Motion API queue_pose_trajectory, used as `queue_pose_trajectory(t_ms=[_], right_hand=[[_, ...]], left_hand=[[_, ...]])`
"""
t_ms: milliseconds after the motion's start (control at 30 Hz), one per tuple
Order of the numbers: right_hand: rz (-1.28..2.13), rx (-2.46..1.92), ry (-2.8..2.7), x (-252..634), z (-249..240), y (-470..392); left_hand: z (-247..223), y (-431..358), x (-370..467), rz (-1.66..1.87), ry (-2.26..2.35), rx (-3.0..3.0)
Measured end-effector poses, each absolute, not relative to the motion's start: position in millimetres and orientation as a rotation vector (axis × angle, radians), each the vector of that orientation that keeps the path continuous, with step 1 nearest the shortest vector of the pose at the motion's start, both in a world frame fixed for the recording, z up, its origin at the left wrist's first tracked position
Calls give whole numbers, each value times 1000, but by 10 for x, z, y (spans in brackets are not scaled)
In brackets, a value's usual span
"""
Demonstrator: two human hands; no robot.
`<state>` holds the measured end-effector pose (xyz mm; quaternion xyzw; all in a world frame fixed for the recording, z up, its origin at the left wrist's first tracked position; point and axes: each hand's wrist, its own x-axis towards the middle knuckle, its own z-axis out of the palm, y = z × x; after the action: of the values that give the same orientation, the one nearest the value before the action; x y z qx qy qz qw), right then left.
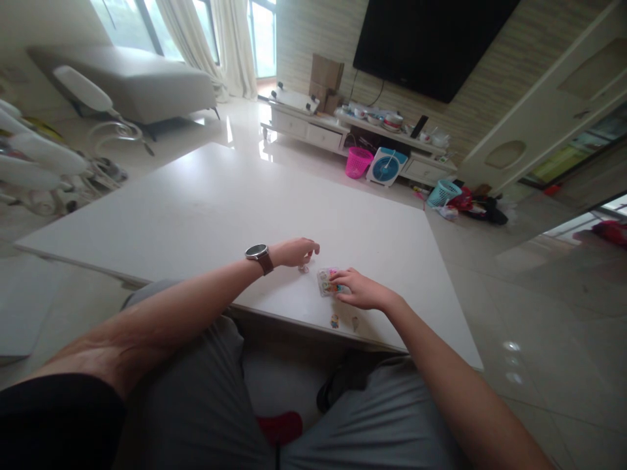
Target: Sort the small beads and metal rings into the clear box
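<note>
My right hand (360, 288) has its fingers and thumb around the right part of a small clear plastic case (324, 282), which lies flat on the white table (274, 196). Small colourful pieces show inside the case, partly covered by my fingers. To the left, my left hand (295, 251) hovers low over the table, fingers bent and apart, with a watch (257, 252) on the wrist. Just below it is a small clear and pinkish item (304, 268), too small to name. Close to the table's near edge lie a small yellow and blue figure piece (334, 321) and a small brownish piece (355, 323).
My legs are under the near table edge. Beyond the table stand a low TV cabinet (323, 136), a pink basket (358, 162), a blue and white box fan (386, 167) and a light blue basket (443, 193). White chairs (34, 150) are on the left.
</note>
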<state>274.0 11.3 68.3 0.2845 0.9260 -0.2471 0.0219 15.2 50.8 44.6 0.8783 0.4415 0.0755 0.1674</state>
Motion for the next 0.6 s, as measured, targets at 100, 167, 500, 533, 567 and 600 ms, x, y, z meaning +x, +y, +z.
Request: queue_pose_trajectory(t_ms=[100, 167, 500, 533, 567, 600], right_hand=[[-791, 894, 2905, 2764, 684, 126], [-854, 907, 2950, 2776, 693, 130], [-1124, 887, 3094, 2664, 814, 56], [-1143, 899, 3096, 2662, 811, 56], [-1156, 915, 3096, 2664, 803, 59], [-1161, 937, 3097, 2668, 794, 64]], left_hand=[[519, 442, 215, 249, 1165, 2483], [568, 383, 261, 303, 1068, 2467], [713, 227, 392, 517, 951, 2346], [713, 236, 389, 527, 968, 2336], [709, 251, 383, 538, 983, 2330], [703, 273, 373, 544, 994, 2326]])
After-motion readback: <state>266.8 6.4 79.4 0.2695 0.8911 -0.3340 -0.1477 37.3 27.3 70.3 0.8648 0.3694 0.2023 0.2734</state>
